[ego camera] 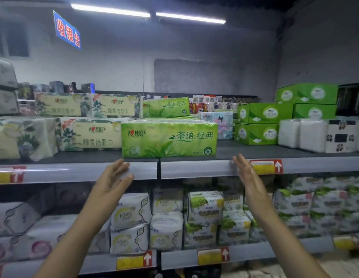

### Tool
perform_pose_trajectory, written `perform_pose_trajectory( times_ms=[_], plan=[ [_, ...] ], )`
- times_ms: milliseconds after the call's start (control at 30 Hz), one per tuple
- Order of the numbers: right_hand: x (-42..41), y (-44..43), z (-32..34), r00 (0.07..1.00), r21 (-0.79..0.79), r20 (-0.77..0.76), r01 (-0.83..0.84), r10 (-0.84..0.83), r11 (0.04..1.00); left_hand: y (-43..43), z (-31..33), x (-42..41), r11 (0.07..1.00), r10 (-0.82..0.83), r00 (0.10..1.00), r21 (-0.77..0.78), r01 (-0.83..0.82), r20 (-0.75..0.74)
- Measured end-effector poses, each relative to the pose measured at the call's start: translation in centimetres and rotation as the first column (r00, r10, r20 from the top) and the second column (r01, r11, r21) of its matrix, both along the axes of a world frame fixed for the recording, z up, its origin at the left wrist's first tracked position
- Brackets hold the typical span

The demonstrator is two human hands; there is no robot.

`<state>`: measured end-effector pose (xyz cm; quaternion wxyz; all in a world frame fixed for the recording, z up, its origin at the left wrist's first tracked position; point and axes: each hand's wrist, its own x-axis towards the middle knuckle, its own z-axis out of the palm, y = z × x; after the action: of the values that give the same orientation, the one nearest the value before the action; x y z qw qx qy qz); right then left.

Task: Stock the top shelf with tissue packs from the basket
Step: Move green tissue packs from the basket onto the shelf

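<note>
A green tissue pack (169, 139) lies flat at the front edge of the top shelf (224, 152), near the middle. A second green pack (166, 107) sits behind it, further back. My left hand (112, 178) hovers just below the pack's left corner, fingers straight and empty. My right hand (247, 173) is raised below the pack's right corner, in front of the shelf's price rail, fingers spread and holding nothing. Neither hand touches the pack. No basket appears in the head view.
Cream floral tissue packs (90, 134) fill the shelf's left side. Green boxes (256, 123) and white packs (313, 135) stand on the right, with bare shelf surface between them and the green pack. The lower shelf (244, 255) holds several soft packs.
</note>
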<state>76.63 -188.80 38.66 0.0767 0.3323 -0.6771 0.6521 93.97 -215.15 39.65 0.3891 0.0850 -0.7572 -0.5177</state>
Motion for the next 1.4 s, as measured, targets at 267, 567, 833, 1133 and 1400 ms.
perform_pose_trajectory(
  times_ms=[267, 567, 833, 1133, 1400],
  plan=[
    [1.3, 1.9, -2.1, 0.995, -0.015, 0.100, 0.015, -0.013, 1.000, 2.8, -2.2, 0.7, 0.997, -0.025, 0.999, 0.077, 0.028, -0.038],
    [2.4, 2.8, -4.8, 0.974, 0.000, 0.218, 0.056, -0.055, 0.998, 3.5, -5.5, 1.3, 0.983, -0.028, 1.000, 0.181, 0.025, 0.012],
    [2.4, 2.5, -8.4, 0.959, 0.075, 0.277, 0.032, -0.051, 0.997, 4.0, -7.8, 1.1, 0.971, -0.028, 0.996, 0.240, 0.007, 0.084],
    [2.5, 3.0, -12.5, 0.929, 0.134, 0.361, 0.038, -0.085, 0.990, 4.6, -11.6, 0.7, 0.955, -0.088, 0.975, 0.294, 0.025, 0.203],
    [3.7, 4.1, -19.0, 0.853, 0.210, 0.505, 0.027, -0.132, 0.977, 5.3, -17.9, 0.7, 0.930, -0.090, 0.928, 0.363, -0.051, 0.360]
  ],
)
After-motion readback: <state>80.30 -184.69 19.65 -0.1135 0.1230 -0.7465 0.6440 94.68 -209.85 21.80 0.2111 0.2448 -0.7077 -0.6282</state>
